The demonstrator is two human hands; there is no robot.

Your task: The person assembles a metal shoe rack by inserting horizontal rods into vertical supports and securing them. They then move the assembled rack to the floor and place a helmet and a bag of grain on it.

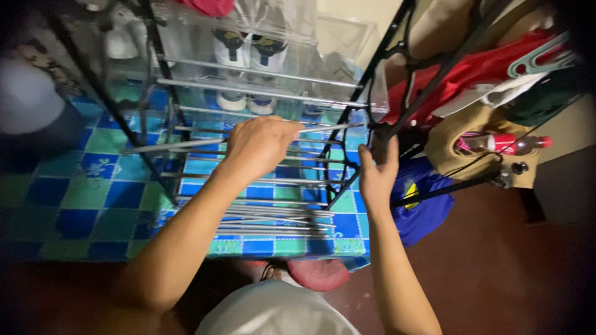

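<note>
Left hand [259, 144] is closed in a fist around a thin silver metal rod [186, 144], gripping near the rod's right end. The rod runs roughly level across the middle tier of the black rack frame [162, 93], from the left upright toward the right side panel. Its right tip sits just beside the right panel; whether it's seated there I can't tell, the hand covers it.

Right hand [377, 169] is flat against the rack's right side panel [360, 133], fingers extended upward, thumb alongside. It's pressing or steadying, not wrapped around anything that I can see.

More silver rods are already in place as shelf rungs above and below the held one. A loose bundle of spare rods [273, 223] lies on the floor under the rack, between the two forearms.

Upper tier carries clear plastic shoe boxes [261, 37] with white sneakers [248, 53] inside; a second pair shows on the tier below.

Floor under the rack is a vinyl sheet [93, 192] in blue and green checks with a flower print. Past its edge the floor is dark reddish-brown [496, 260].

To the right: a blue bag [428, 205] just beside the right hand, a tan woven bag [459, 139] with a red-capped bottle [506, 142] on it, red cloth [472, 74] and a pale green hanger [540, 59] above. A pink slipper [320, 273] lies at the sheet's near edge. Lighting is dim, and the corners are dark.
</note>
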